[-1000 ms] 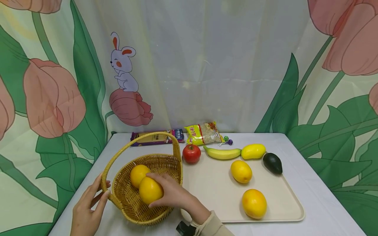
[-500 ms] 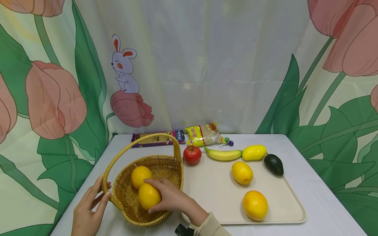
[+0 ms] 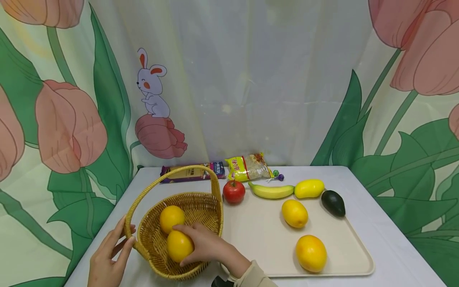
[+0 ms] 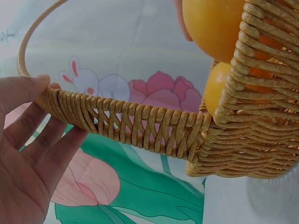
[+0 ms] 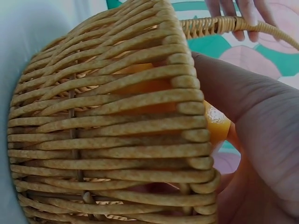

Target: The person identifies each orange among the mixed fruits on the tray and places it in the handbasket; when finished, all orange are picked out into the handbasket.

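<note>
A wicker basket (image 3: 201,207) with a tall arched handle (image 3: 168,171) stands at the left of the table. My left hand (image 3: 109,255) pinches the handle's near-left base between thumb and fingers, as the left wrist view also shows. Inside the basket, my right hand (image 3: 208,247) grips a round orange (image 3: 179,246) from its right side, thumb nearest me. A second orange (image 3: 172,219) lies just behind it. In the right wrist view, the woven wall (image 5: 117,126) hides most of the fruit and the fingers.
Right of the basket lies a cream tray (image 3: 258,239) with a lemon (image 3: 295,213) and a yellow-orange fruit (image 3: 310,253). Along its far side are an apple (image 3: 234,192), banana (image 3: 271,191), mango (image 3: 309,188) and avocado (image 3: 333,203). Snack packs (image 3: 249,167) and lollipops (image 3: 277,175) lie behind.
My right hand has moved the gripped orange slightly toward me and lower in the basket. My left hand keeps its hold on the handle. The head view has tilted up a little.
</note>
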`<state>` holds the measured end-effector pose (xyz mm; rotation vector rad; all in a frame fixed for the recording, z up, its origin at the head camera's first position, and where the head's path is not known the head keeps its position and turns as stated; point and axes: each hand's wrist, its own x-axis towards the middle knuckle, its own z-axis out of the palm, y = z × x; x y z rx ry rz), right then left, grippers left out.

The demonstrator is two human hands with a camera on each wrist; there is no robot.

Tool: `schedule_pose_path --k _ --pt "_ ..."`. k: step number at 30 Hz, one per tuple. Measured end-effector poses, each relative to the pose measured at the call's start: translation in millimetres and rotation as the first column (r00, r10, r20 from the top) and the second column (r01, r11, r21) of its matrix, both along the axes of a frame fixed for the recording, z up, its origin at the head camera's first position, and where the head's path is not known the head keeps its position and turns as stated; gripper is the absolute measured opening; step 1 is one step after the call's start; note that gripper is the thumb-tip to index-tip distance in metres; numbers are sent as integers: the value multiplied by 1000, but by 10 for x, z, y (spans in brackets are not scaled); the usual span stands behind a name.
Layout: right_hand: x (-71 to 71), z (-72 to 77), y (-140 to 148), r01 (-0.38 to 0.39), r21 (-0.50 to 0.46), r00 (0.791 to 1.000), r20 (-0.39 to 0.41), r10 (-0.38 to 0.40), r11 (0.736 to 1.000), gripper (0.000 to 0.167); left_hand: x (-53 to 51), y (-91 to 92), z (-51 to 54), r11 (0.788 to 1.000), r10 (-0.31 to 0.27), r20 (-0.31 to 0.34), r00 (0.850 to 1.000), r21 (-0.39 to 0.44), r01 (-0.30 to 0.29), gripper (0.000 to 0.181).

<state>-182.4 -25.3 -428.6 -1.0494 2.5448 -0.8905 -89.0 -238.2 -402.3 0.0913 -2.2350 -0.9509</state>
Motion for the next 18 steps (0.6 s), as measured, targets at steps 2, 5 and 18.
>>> schedule_pose_path --k 2,5,18 --pt "-1 -15 -10 -4 8 1000 -11 4 1000 85 3 -1 0 1000 2 6 1000 -4 -2 72" --pt "-8 -34 -29 -20 13 1000 -23 20 1000 84 7 -1 5 1000 5 13 1000 -9 -5 72" --pt "-26 -54 -57 -54 79 998 24 52 995 85 -11 -10 -1 1000 -2 2 1000 -5 2 72"
